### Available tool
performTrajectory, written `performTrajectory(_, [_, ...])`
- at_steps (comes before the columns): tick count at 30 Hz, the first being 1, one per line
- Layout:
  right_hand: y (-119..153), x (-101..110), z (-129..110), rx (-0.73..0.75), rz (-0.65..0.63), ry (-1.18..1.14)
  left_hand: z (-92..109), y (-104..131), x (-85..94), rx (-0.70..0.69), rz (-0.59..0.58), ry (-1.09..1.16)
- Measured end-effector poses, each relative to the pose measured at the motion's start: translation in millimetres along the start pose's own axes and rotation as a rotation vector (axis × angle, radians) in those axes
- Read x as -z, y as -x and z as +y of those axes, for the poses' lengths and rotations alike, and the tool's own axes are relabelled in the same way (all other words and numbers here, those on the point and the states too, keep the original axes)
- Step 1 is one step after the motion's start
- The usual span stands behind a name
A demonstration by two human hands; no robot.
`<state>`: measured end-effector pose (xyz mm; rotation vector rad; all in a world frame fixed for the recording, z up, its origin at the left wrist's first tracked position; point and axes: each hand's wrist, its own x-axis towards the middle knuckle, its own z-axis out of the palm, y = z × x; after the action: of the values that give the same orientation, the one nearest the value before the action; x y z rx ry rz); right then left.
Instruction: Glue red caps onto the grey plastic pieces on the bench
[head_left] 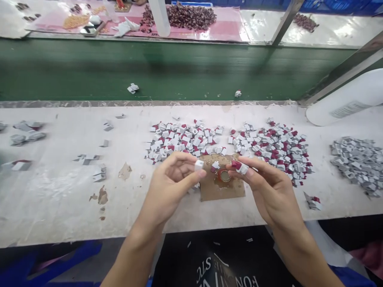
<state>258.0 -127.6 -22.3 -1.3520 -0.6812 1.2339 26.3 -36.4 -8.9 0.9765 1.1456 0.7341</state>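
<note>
My left hand (175, 181) pinches a small white piece (199, 164) between thumb and forefinger. Across from it, my right hand (265, 185) holds a white and dark-red piece (239, 167) in its fingertips. The two held pieces are apart. Between and below the hands lies a brown cardboard square (223, 192) with an orange ring (224, 175) and a small white piece (215, 166) on it. Just beyond the hands are two piles of white and red pieces, one at the centre (182, 139) and one to the right (278, 147).
A grey pile (357, 163) sits at the far right, near a white bottle (344, 97). Loose pieces (86, 158) are scattered on the left. A green belt (179, 67) runs behind the table, with metal posts at the right and dark red pieces (191, 16) beyond.
</note>
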Motion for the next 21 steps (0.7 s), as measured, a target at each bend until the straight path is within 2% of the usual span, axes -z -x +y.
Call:
performTrajectory(3, [-3, -5, -1, -0.024, 0.020, -0.052, -1, -4, -25.8, 0.041, -0.096, 0.145])
performTrajectory(7, [-2, -5, 0, -0.029, 0.036, -0.073, -3, -5, -41.4, 0.079, -0.177, 0.189])
performTrajectory(10, [0, -4, 3, -0.020, 0.030, -0.082, -4, -5, -45.5, 0.086, -0.231, 0.204])
performTrajectory(15, [2, -2, 4, 0.012, 0.003, -0.022, -8, -7, -48.0, 0.098, -0.230, 0.197])
performTrajectory(21, [-1, -1, -9, 0.058, -0.055, 0.110, -6, -6, -45.9, 0.026, -0.273, 0.089])
